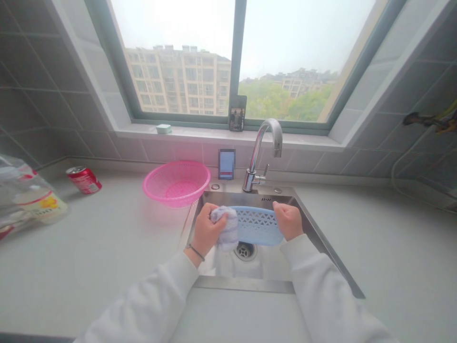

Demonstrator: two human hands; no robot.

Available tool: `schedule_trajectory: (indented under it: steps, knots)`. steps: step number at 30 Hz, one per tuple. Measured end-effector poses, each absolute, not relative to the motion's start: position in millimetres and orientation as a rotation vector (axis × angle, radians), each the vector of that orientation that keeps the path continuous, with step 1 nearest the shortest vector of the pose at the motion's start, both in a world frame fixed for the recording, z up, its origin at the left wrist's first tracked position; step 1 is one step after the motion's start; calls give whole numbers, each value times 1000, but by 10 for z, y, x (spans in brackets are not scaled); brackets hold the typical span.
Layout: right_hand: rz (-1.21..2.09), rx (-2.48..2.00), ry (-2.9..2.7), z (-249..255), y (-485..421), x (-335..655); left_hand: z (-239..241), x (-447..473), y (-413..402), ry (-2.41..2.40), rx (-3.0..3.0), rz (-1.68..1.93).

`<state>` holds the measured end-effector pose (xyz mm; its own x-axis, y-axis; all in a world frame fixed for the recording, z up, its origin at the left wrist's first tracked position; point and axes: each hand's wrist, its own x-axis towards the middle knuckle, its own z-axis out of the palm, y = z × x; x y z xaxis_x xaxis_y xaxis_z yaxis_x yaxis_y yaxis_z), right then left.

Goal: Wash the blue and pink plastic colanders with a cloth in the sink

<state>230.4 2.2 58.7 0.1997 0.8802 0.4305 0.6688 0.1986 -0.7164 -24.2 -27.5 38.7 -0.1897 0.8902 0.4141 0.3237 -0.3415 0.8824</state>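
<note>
Over the steel sink [314,233] I hold a light blue perforated basket [255,226] tilted on its side. My right hand [288,220] grips its right rim, fingers curled closed. My left hand [206,229] is closed round a bunched white and pale purple cloth [226,228], which presses against the basket's left end. The drain [245,250] shows just below the basket. Both arms wear white sleeves.
A pink basket [176,183] sits on the counter left of the sink. The chrome tap [262,152] stands behind the sink, with a phone [226,164] propped beside it. A red can [84,179] lies at far left near a plastic bag [24,200].
</note>
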Motion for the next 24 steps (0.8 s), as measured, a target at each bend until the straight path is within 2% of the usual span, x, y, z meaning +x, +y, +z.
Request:
schedule_trajectory:
  steps: [4, 9, 18, 24]
  knots:
    - [297, -1526, -1589, 591, 20, 2272, 384, -255, -262, 1418, 1621, 1531]
    - [368, -1529, -1371, 643, 17, 2488, 412, -361, -175, 1519, 1530, 1596]
    - [238, -1579, -1756, 553, 17, 1993, 442, -111, -400, 1336, 1684, 1468]
    - [188, -1586, -1564, 657, 1, 2235, 426, -312, -221, 1538, 1647, 1575]
